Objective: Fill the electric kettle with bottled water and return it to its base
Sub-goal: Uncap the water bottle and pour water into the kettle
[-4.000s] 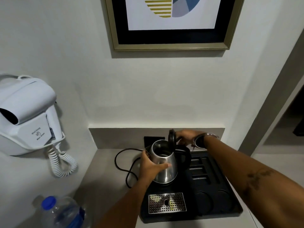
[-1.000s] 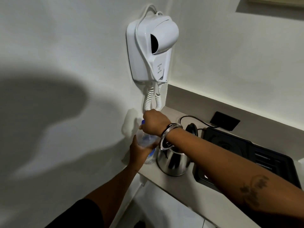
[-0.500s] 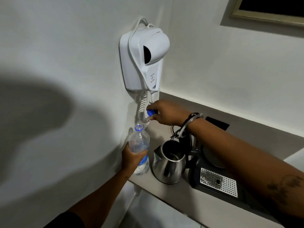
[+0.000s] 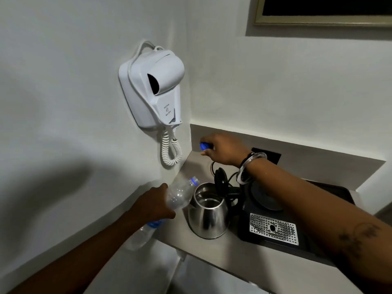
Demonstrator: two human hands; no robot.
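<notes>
Since half a sec ago the bottle [image 4: 179, 197] has gone from upright to tipped, neck w/ its blue ring now angled toward the kettle [image 4: 209, 215] mouth, and the right hand [image 4: 222, 150] has carried the cap [image 4: 204, 146] further back toward the corner. Left hand [image 4: 156, 205] is wrapped round the bottle's mid-body, fingers closed on it, base hanging off the counter [image 4: 244, 257] edge, prob. so the neck can reach over the rim w/o lifting high. No stream visible yet; can't tell if any water is in the kettle.

Right hand pinches the cap betw. fingertips, low over the counter near the wall, looks like it's parking it out of the pour path. Kettle lid [image 4: 220, 179] stands flipped open at the back, keeping the mouth clear. Kettle sits on the counter just left of the black tray [image 4: 318, 249], off its base [image 4: 265, 198], which lies bare on the tray, likely so spills miss the electrics. Hair dryer [image 4: 154, 90] on the wall isn't involved.
</notes>
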